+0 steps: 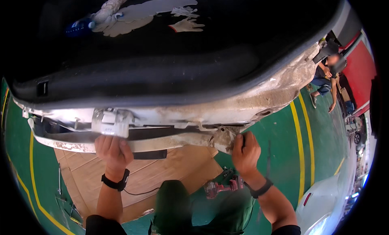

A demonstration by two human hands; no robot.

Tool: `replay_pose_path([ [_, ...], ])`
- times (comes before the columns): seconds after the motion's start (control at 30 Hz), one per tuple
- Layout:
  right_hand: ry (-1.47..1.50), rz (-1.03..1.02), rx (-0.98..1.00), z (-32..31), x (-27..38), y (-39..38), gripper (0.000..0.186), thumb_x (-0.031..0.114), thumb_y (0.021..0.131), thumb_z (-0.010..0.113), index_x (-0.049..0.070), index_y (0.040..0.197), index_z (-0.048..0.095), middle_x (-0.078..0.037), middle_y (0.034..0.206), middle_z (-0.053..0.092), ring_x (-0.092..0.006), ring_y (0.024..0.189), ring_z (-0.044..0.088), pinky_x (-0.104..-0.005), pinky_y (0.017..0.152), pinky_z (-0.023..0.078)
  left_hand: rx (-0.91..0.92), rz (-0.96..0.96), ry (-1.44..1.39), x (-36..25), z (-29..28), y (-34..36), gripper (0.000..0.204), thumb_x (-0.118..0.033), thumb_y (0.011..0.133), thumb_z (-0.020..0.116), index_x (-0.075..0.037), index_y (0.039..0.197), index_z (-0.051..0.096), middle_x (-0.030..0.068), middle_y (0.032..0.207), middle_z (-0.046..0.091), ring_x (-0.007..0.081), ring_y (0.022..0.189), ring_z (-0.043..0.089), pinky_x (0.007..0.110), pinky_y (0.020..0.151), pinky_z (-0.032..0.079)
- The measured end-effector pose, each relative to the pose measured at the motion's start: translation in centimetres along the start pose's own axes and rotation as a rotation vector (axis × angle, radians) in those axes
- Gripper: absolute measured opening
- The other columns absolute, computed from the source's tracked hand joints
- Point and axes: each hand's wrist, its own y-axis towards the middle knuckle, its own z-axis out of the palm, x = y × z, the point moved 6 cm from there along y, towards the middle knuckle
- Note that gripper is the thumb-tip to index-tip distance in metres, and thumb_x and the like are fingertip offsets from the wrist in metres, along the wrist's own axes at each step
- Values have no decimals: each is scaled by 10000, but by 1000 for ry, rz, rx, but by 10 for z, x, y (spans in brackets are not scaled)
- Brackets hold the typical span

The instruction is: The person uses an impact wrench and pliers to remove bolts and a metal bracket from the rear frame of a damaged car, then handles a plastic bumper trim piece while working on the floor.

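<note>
A long whitish bumper beam (178, 141) with rust stains runs along the rear of a car, under the dark trunk edge (154, 83). My left hand (113, 152) is closed on the beam's lower edge, left of its middle, just below a pale plastic bracket (110, 121). At the beam's right end, a rusty metal mounting plate (223, 139) meets the car body. My right hand (246, 153) is closed around the outer side of that end, its fingertips partly hidden. Both wrists wear black bands.
Flattened cardboard (182, 166) lies beneath the beam on the green floor. A red cordless impact wrench (223, 187) rests by my legs. Inside the trunk are a work glove (187, 25) and blue bottle (80, 27). Another person (324, 79) crouches far right; a pale car (320, 204) stands lower right.
</note>
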Motion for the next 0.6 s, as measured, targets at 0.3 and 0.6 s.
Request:
replay_pose_path([
  [0.3,28,1,47,0,1,0,143,32,899,587,-9,773,532,-208,696,563,-419,600,534,-496,531,416,-35,4,8,3,7,-9,395,-299,989,388,-79,727,585,163,827,667,399,722,630,475,714,482],
  [0.6,77,62,53,1,1,-1,169,33,910,585,-11,759,523,-205,668,553,-418,569,525,-481,514,414,-57,35,49,3,8,-8,455,-342,1040,338,-68,814,623,157,842,667,391,779,658,478,695,501],
])
